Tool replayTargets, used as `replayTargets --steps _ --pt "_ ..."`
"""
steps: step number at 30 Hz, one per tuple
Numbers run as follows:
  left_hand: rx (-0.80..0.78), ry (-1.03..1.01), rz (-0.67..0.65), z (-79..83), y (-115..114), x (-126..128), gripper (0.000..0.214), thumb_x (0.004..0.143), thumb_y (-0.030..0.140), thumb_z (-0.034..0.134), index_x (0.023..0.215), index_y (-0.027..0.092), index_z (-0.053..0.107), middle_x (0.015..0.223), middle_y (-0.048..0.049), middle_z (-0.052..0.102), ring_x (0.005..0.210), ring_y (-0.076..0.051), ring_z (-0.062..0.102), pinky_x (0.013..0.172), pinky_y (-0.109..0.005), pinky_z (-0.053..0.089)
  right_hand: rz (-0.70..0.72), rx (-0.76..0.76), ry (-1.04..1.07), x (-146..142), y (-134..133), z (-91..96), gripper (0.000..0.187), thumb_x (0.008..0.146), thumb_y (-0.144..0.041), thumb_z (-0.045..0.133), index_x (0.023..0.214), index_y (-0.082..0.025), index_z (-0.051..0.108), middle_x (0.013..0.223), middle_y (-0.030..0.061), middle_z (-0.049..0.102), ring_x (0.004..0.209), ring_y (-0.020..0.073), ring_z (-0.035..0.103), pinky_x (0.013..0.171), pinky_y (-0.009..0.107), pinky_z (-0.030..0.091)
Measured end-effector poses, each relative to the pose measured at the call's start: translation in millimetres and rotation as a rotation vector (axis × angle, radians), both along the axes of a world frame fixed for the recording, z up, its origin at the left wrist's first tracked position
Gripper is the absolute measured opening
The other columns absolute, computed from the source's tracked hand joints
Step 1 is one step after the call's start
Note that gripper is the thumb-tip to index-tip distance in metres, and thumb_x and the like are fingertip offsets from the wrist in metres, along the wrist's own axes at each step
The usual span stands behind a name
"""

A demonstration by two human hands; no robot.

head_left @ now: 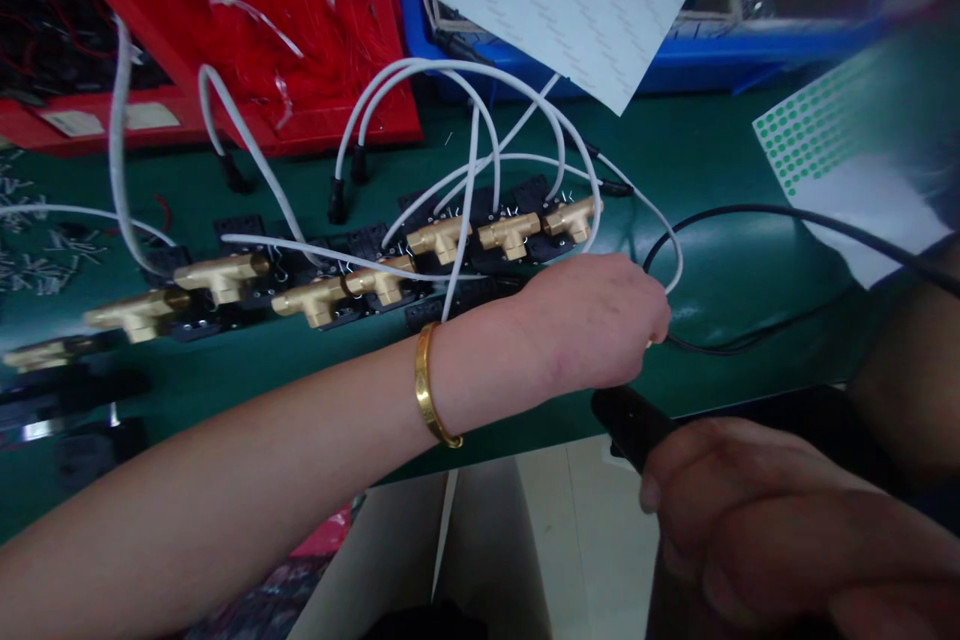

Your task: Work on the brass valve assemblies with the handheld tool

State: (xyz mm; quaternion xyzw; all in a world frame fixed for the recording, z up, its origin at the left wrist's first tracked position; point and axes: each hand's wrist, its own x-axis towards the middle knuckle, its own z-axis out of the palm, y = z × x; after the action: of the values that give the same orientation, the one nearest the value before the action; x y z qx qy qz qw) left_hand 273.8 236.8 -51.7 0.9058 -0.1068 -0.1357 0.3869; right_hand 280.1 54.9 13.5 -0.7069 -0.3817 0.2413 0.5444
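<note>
Judged mid-wiring: left hand [592, 320] curls over the white cable [680, 265] beside brass fittings [442, 238], its grip hidden; right hand [750, 510] clamps a black tool [630, 425], which needs steady aim.

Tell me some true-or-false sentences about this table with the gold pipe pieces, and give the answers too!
1. A gold bracelet sits on the wrist of the left hand. True.
2. The brass fittings lie in a row on the green table. True.
3. The cables looping over the fittings are red. False: they are white cables.
4. The right hand is empty. False: it grips a black handle.
</note>
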Motion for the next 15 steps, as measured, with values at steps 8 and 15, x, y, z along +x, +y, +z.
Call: replayTargets --steps 8,15 --pt "-0.002 0.009 0.016 1.2 -1 -1 0.019 0.08 0.015 0.068 0.091 0.027 0.079 0.084 -0.0023 0.069 0.08 -0.019 0.063 0.063 -0.03 0.044 0.165 -0.083 0.164 15 -1 8.8 0.016 0.084 -0.023 0.079 0.084 -0.03 0.065 0.068 -0.0035 0.066 0.063 0.02 0.066 0.068 0.039 0.064" --pt "-0.022 0.005 0.019 -0.4 -4 -1 0.021 0.079 0.015 0.066 0.09 0.027 0.08 0.082 -0.0026 0.069 0.078 -0.021 0.063 0.061 -0.032 0.043 -0.138 -0.07 0.127 -12 10 -1.0 0.022 0.08 -0.037 0.082 0.087 -0.029 0.063 0.071 -0.0014 0.063 0.067 0.021 0.066 0.06 0.036 0.061"
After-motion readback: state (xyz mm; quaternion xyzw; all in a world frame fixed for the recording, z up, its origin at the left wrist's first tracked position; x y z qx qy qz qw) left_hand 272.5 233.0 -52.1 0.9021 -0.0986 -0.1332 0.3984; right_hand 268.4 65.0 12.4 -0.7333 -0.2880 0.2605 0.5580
